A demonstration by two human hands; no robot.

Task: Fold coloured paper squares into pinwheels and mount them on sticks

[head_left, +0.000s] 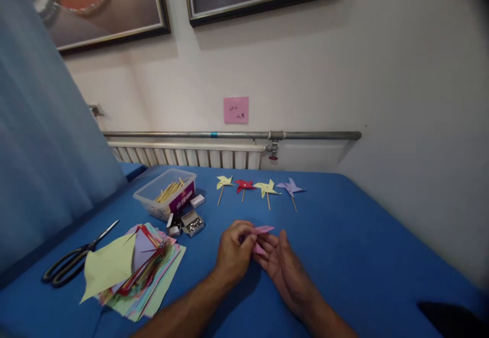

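My left hand [236, 248] is closed, thumb and fingers pinching a folded pink paper piece [263, 229] above the blue table. Pink points stick out past the fingertips; the rest is hidden by the hand. My right hand [284, 273] has its palm turned up and its thumb apart, its stretched fingers right beside the pink paper. Whether those fingertips touch it, I cannot tell. Beyond the hands lie a pale yellow pinwheel [224, 181], a red pinwheel [244, 185], a second yellow pinwheel [267, 189] and a lilac pinwheel [291, 187], each on a thin stick.
Left of my hands, a pile of coloured paper [155, 282] lies near black-handled scissors [76, 260]. Behind it stand a clear plastic tub [143, 195] of wooden sticks and a small open box of metal pins [194, 224]. A radiator [187, 155] runs along the wall.
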